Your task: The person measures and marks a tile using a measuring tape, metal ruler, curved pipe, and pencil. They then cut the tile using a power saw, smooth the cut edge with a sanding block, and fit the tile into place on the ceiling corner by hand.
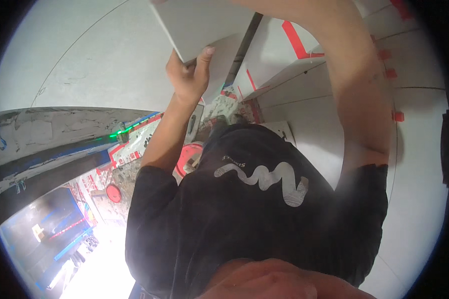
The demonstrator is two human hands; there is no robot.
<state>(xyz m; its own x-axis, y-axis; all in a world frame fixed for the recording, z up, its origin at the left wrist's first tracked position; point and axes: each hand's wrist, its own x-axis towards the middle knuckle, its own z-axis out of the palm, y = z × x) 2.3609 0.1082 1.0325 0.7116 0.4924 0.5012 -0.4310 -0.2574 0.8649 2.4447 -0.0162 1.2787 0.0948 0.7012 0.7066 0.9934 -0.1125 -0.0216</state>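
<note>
My left hand (189,77) is raised and closed round the lower corner of a pale grey flat tile (199,27). Its thumb lies near the tile's lower edge, and the other fingers are partly hidden by the tile. The tile is held up at a tilt, its top cut off by the upper edge of the picture. From the right my right forearm (354,65) bends up and across towards the tile. Most of my right hand is beyond the picture's top; a small bit of skin shows at the tile's upper left, and I cannot tell which hand it belongs to.
Large pale wall panels (80,60) surround me, with red tape (295,40) on some and a dark gap (243,47) between two. A green laser line (119,133) crosses a ledge. Below are a red-rimmed bucket (182,160), a red disc (113,193) and a glaring light (105,264).
</note>
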